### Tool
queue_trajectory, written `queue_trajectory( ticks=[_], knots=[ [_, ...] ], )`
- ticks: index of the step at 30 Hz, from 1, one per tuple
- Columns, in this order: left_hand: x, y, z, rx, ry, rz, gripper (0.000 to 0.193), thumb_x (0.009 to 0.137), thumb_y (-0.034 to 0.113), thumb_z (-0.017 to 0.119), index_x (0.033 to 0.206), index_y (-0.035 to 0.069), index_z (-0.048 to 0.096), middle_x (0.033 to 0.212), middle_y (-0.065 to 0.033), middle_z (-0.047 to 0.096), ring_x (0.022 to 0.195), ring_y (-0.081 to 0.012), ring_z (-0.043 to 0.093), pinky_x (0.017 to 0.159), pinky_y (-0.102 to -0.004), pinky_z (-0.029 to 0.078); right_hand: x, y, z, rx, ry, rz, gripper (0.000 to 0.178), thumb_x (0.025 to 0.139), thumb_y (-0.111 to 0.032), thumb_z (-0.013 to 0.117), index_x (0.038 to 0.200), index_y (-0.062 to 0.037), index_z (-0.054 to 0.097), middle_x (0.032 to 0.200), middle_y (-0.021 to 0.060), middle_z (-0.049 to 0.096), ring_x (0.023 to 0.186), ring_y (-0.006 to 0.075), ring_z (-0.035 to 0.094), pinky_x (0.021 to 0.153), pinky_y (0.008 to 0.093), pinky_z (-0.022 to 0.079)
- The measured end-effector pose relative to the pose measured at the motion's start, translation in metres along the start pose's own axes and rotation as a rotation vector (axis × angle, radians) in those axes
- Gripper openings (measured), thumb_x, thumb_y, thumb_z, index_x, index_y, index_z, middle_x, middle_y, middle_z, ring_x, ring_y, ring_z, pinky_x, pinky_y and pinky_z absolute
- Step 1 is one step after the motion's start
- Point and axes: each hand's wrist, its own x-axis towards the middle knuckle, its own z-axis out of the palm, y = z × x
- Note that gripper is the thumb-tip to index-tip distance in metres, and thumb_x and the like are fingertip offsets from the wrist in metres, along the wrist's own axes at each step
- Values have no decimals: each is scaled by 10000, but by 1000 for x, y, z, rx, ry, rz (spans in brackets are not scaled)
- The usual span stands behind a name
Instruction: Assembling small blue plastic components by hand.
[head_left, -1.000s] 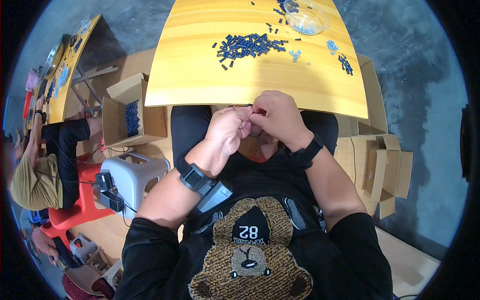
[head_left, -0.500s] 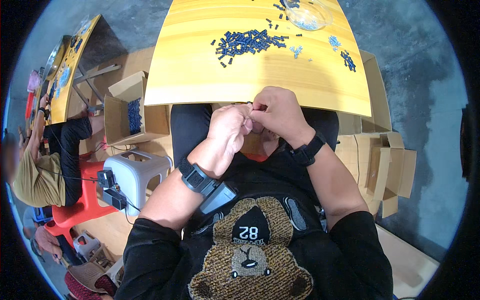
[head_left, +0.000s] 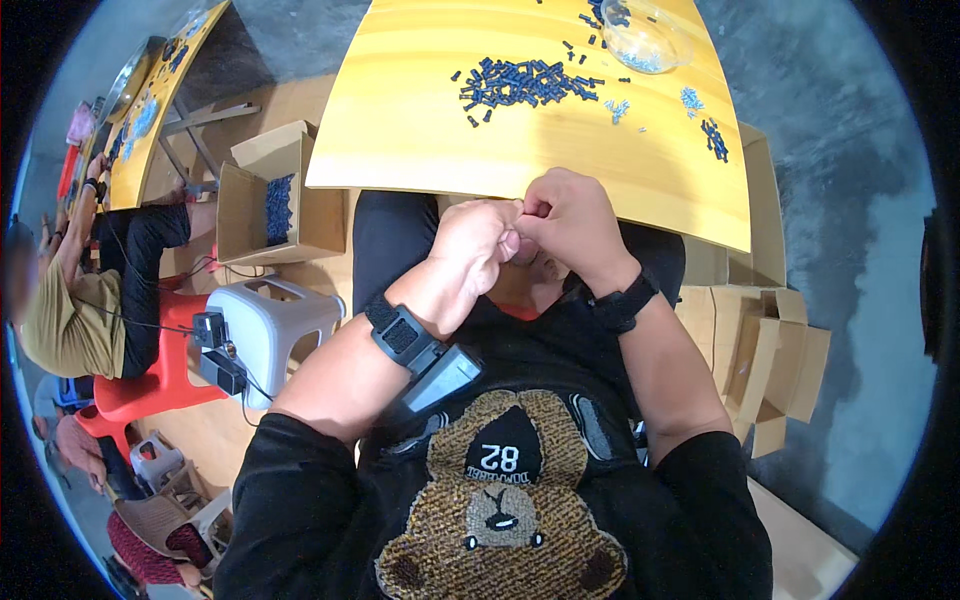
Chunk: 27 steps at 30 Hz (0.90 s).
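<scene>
Just in front of the near table edge, my left hand (head_left: 472,240) and my right hand (head_left: 575,222) meet, their fingertips pressed together. Both are closed. Whatever sits between the fingers is too small and too covered to name. Beyond them on the yellow wooden table (head_left: 420,150) lies a heap of short black plastic pieces (head_left: 525,85). To its right are a small scatter of pale, shiny little parts (head_left: 617,110) and a second pale cluster (head_left: 691,98). A smaller group of black pieces (head_left: 715,140) rests near the right edge.
A clear round bowl (head_left: 672,62) holding pale parts stands at the back right. Left of my legs are a cardboard box (head_left: 235,215) of dark pieces and a grey-white stool (head_left: 270,330). An opened carton (head_left: 775,360) is at right. A person (head_left: 75,325) sits at another table on the left.
The view has shifted, so the table and its heaps appear farther right. My hands stay together at the table edge, with little visible change in their fingers.
</scene>
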Motion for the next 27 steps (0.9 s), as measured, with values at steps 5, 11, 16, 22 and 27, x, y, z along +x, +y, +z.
queue_trajectory(
  ticks=[5,11,16,22,27],
  knots=[
    [-9,8,-25,-110,-178,-24,138,903,120,518,927,4,587,809,-60,622,635,-111,569,566,-209,487,2,-2,0,27,-61,-49,161,639,-192,679,678,-45,625,673,119,574,632,276,571,579,353,461],
    [-38,25,-80,-191,-204,-8,162,909,141,507,971,9,575,887,-117,660,732,-184,644,597,-237,527,-1,1,-12,95,-59,-62,116,728,-115,696,727,-13,642,671,67,590,598,124,570,543,241,439],
    [-56,46,-179,-319,-44,130,171,914,148,496,954,2,576,849,-80,649,691,-147,617,565,-231,500,2,4,-4,216,6,60,95,733,-101,689,729,-18,642,656,26,573,562,87,505,517,211,394],
    [-71,149,-290,-332,577,469,224,916,178,483,965,-41,479,994,-217,583,789,-265,617,637,-256,547,5,3,-1,155,-26,41,95,737,-102,692,730,-20,643,667,8,562,557,64,473,505,200,373],
    [-62,151,-289,-337,449,570,214,908,144,491,1007,-46,489,994,-178,589,781,-227,601,645,-269,528,4,0,0,149,-16,82,95,737,-103,693,731,-21,643,665,6,557,553,60,463,508,195,376]
  ],
)
